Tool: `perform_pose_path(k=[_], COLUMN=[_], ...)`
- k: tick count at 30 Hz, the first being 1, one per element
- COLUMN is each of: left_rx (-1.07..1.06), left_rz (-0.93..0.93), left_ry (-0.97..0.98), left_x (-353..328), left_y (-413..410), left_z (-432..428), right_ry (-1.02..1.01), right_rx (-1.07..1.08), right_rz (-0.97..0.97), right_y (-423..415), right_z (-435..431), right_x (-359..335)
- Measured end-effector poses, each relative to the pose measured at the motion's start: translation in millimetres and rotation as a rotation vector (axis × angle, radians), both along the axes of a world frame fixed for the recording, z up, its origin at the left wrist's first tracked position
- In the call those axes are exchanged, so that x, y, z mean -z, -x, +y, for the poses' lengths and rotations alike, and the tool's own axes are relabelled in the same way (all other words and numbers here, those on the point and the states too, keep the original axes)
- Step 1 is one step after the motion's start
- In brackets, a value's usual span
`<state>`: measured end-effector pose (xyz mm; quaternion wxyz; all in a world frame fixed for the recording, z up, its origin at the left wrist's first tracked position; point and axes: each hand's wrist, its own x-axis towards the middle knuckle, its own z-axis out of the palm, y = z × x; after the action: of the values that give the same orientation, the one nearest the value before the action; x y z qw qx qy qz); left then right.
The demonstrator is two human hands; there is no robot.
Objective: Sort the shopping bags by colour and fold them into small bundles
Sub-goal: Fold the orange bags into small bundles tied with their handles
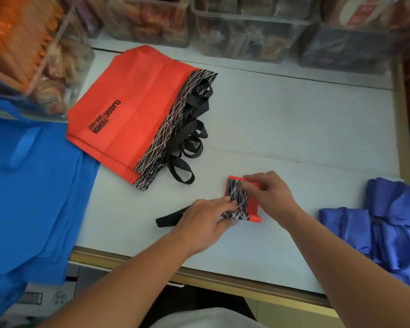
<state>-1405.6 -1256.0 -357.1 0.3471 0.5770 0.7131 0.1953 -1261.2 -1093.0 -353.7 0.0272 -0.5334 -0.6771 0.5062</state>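
Forearms, two, bare, enter from the lower edge and meet over the near middle of the white counter (294, 129).

Left hand (206, 221): fingers laid fairly straight across the red bundle (243, 200), pressing its patterned band flat, thumb along the lower edge. Purpose, as judged: to keep the folds from springing open.

Right hand (270, 195): fingers curled over the bundle's far edge, pinching the top fold. Likely setting or tucking the last turn.

Red bundle: one red bag with a black, white-lined band, folded to a small rectangle and lying on the counter between both hands. Its black strap (168, 217) trails out to the left from under the left hand, not yet tucked in or wrapped round.

Flat red bags (133, 110): a stack, unfolded, further back and to the left, black handles (189, 138) spilling toward the middle. Within reach, presumably awaiting the same treatment.

Flat blue bags (33, 197): spread at the far left, overhanging the counter edge, kept apart from the red.

Blue bundles (388, 228): folded and grouped at the right edge, well apart from the work. Judged finished; the blue colour seems partly done, the red only begun.

Clear containers (246, 31): a row along the back, contents blurred.
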Motion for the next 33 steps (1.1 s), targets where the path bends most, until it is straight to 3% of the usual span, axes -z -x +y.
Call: perform_pose_path(k=[4, 7, 11, 16, 23, 26, 28, 33], left_rx=[-0.212, -0.384, -0.513, -0.232, -0.061, -0.111, -0.143, -0.107], left_rz=[-0.065, -0.141, -0.073, 0.178, 0.279, 0.262, 0.24, 0.105], left_ry=[0.075, 0.096, 0.124, 0.066, -0.237, -0.267, -0.267, -0.164], left_x=[-13.8, -11.0, -2.5, -5.8, 16.9, 24.2, 19.5, 10.5], left_y=[2.0, 0.6, 2.2, 9.8, 10.7, 2.2, -4.0, 5.7], left_z=[17.3, 28.7, 35.0, 26.2, -14.4, -18.2, -13.5, -6.8], right_ry=[0.258, 0.358, 0.085, -0.049, -0.122, -0.57, -0.746, -0.297], right_rx=[0.057, -0.106, -0.027, 0.016, -0.032, -0.158, -0.289, -0.254], right_rz=[0.097, 0.105, 0.083, -0.077, -0.206, -0.332, -0.259, -0.133], right_y=[-8.9, -18.1, -20.0, -5.7, 8.1, 10.8, 16.9, 23.6], right_z=[-8.1, -14.4, -33.4, -38.8, -39.8, -53.7, -69.2, -89.3], right_x=[-21.4, -23.8, -2.7, 14.2, 3.4, -0.5, -2.5, 9.0])
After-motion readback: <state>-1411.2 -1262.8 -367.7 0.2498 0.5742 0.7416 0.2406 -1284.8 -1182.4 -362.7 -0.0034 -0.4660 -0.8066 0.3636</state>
